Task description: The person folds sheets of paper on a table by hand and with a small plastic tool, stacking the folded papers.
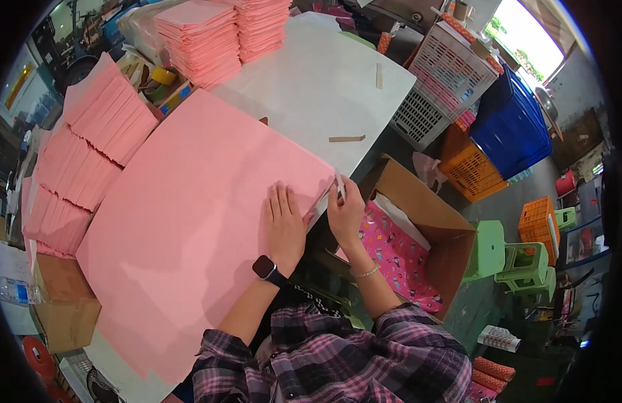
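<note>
A large pink sheet (190,181) covers much of the table in front of me. My left hand (285,225) lies flat on it near its right edge, fingers stretched out and holding nothing. Just to the right, at the sheet's corner, my right hand (346,208) is closed around a thin pale object (339,185). Its tip shows above the fingers; whether it is a tool or a strip is unclear. Below the right forearm stands an open cardboard box (452,248) holding pink printed material (398,258).
Stacks of folded pink sheets (197,40) stand at the back, with more bundles (89,148) at left beside a closed carton (69,302). Two brown strips lie on the white tabletop (291,87). Crates (452,67), a blue bin (509,124) and green stools (485,248) occupy the floor at right.
</note>
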A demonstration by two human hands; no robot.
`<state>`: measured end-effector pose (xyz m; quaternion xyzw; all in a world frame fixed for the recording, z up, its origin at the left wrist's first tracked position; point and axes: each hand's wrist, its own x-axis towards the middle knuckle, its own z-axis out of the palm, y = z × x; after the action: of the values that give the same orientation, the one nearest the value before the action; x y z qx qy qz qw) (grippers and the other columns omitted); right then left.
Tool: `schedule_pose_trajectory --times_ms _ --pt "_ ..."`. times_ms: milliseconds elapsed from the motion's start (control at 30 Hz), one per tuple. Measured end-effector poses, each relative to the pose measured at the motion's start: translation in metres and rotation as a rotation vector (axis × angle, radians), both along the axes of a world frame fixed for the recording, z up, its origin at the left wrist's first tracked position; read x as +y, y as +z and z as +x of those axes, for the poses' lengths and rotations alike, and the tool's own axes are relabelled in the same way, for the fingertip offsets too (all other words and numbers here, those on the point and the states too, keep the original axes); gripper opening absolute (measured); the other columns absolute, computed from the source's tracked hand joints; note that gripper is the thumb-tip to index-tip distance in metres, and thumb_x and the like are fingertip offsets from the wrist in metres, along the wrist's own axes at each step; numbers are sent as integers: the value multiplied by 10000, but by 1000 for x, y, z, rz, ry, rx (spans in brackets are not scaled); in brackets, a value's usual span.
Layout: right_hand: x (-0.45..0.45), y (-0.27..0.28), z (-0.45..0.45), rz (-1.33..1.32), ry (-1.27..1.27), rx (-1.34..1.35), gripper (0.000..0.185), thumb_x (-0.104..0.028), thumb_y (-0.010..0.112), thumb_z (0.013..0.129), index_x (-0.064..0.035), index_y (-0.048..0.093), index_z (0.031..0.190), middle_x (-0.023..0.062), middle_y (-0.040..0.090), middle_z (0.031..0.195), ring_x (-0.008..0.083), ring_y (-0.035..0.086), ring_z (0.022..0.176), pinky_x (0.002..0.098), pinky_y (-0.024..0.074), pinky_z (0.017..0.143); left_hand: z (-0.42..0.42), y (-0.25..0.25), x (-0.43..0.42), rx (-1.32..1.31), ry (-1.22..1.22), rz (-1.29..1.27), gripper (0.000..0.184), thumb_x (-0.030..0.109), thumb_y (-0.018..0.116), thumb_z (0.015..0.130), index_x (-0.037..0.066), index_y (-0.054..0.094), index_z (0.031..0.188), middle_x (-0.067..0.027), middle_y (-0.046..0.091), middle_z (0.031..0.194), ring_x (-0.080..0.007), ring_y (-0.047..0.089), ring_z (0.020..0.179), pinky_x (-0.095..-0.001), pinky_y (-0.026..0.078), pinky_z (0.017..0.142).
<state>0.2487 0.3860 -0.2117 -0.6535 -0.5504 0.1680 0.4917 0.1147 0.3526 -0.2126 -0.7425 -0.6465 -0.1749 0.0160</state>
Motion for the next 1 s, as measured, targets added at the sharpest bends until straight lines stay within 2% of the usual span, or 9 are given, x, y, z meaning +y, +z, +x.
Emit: schedule_pose_trajectory --times_ms 100,233,333,467,633,733,767,867,1000 --pt "1 0 -6 169 40 -157 365 -119 627 883 -12 570 1228 121 686 884 198 553 499 324 448 502 0 2 0 15 2 -7 730 357 598 901 -78 317 1416 -223 315 1497 -354 256 1420 -461 237 1159" --pt "2 2 -11 174 89 -372 475 -158 654 855 -42 528 1298 149 682 902 297 642 599 368 504 555 0 5 0 -4 2 -8 727 355 600 899 -81 323 1410 -233 326 1486 -359 265 1414 -462 235 1158" --pt "1 7 -17 -61 63 -444 534 -171 667 834 -58 502 1329 156 686 881 333 671 698 402 524 582 -4 12 -3 -70 -1 -3 734 345 606 892 -92 319 1406 -247 334 1477 -369 271 1409 -467 226 1158" --pt "2 10 -18 -124 95 -533 543 -192 664 841 -59 495 1340 144 687 813 330 666 664 400 517 567 -14 15 -6 -180 -22 9 754 335 618 876 -115 310 1398 -273 348 1460 -389 282 1399 -482 210 1159" --pt "9 -4 -13 120 334 -481 544 -222 664 837 -78 506 1337 147 676 749 335 661 635 414 508 536 -20 13 -8 -221 -53 22 749 339 607 870 -122 321 1387 -287 358 1445 -404 293 1386 -502 216 1152" --pt "2 15 -14 -115 488 -112 498 -194 647 830 -111 539 1309 179 688 872 333 664 643 410 520 545 -22 17 -4 -213 -70 -23 740 339 592 876 -123 321 1386 -289 356 1444 -404 298 1382 -502 221 1150" --pt "3 15 -16 -114 489 -112 498 -194 647 830 -111 539 1309 179 688 872 333 664 643 410 520 545 -22 18 -3 -194 -81 -66 741 344 587 880 -125 320 1387 -292 356 1443 -402 300 1382 -496 222 1151" --pt "6 7 -17 -56 48 -454 484 -188 643 837 -138 556 1310 175 686 862 327 661 629 404 514 540 -23 17 -7 -186 -91 -103 737 352 576 888 -128 323 1387 -298 356 1442 -398 303 1382 -485 224 1154" --pt "8 2 -21 -115 137 -542 474 -210 631 862 -98 547 1316 157 673 748 320 644 582 407 492 523 -22 15 -6 -193 -74 -41 727 361 562 900 -134 335 1380 -306 354 1442 -394 304 1383 -474 228 1155"
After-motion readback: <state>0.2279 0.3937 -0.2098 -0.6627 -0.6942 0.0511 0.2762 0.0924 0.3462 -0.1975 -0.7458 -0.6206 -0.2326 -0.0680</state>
